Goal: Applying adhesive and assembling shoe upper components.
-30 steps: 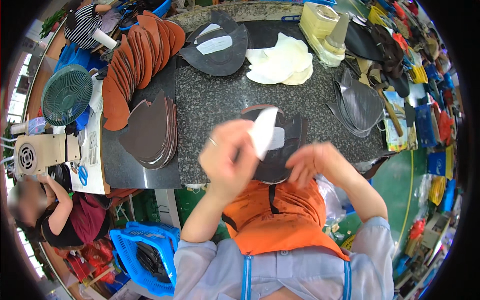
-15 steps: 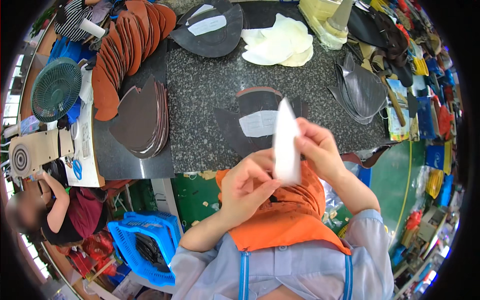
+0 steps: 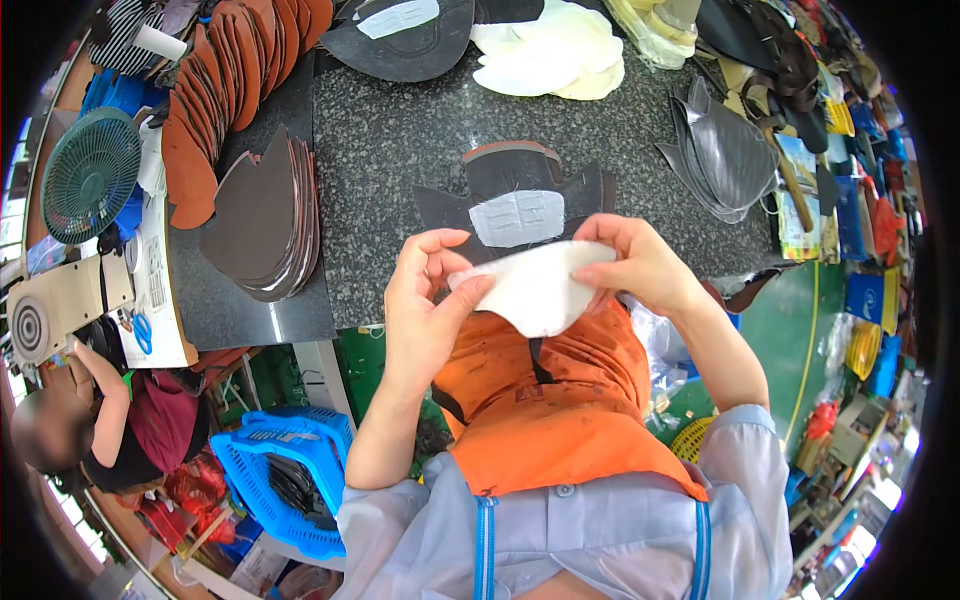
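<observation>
The left hand (image 3: 425, 300) and the right hand (image 3: 640, 265) hold a white patch (image 3: 535, 290) between them, above the near edge of the dark speckled tabletop (image 3: 400, 150) and over the person's orange apron (image 3: 550, 400). The left grip is clenched on the patch's left end, thumb and fingertips pinching it. The right grip is grasping the patch's right end, fingers curled over the upper edge. The patch is a thin, soft, rounded piece, lifted off the tabletop and lying roughly level between the hands.

Just beyond the hands a dark leather piece (image 3: 520, 195) lies flat on the tabletop, with a second white patch (image 3: 518, 218) on its middle. To the left sits a stack of dark brown pieces (image 3: 265, 220), and behind it a fanned row of reddish-brown pieces (image 3: 215, 90). At the far edge lie another dark piece with a white patch (image 3: 405, 35) and a pile of pale patches (image 3: 555, 55). A stack of grey pieces (image 3: 720, 150) rests on the right side.

A green fan (image 3: 90, 175) stands left of the tabletop. A blue basket (image 3: 280, 480) sits on the floor below, and another person (image 3: 100, 420) is at the lower left.
</observation>
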A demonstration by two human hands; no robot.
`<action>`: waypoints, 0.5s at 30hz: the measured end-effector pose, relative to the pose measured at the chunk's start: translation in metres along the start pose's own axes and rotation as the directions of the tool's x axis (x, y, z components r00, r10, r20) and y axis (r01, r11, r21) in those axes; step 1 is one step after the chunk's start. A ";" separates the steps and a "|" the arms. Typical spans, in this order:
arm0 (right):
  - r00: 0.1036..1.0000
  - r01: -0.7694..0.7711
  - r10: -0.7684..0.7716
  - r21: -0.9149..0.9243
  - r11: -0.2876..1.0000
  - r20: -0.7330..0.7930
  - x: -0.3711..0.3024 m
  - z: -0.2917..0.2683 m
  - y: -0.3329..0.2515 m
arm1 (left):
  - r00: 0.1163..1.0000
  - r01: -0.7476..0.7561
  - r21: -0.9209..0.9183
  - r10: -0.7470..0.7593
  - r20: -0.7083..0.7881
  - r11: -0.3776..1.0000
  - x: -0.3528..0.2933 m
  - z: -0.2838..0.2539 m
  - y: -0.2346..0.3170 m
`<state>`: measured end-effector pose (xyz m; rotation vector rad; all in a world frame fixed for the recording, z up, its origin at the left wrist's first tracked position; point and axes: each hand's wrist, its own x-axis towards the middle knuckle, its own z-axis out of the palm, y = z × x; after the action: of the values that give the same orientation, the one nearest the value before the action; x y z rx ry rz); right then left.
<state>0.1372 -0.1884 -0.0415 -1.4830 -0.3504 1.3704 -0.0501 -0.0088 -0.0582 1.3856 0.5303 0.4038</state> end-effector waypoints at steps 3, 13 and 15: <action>0.994 0.052 -0.068 -0.168 0.984 -0.089 0.002 0.003 -0.003 | 0.999 -0.004 -0.114 0.000 -0.034 0.993 0.012 -0.003 0.003; 0.995 -0.005 -0.039 -0.425 0.905 -0.096 0.027 -0.009 -0.005 | 1.000 0.001 0.585 0.016 -0.024 0.811 0.029 -0.008 -0.009; 0.994 0.000 -0.045 -0.428 0.904 -0.096 0.029 -0.009 -0.006 | 0.999 -0.012 0.588 0.030 -0.021 0.808 0.031 -0.007 -0.008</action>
<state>0.1557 -0.1678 -0.0540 -1.8955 -0.6313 1.2403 -0.0291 0.0126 -0.0707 1.9921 0.7018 0.2841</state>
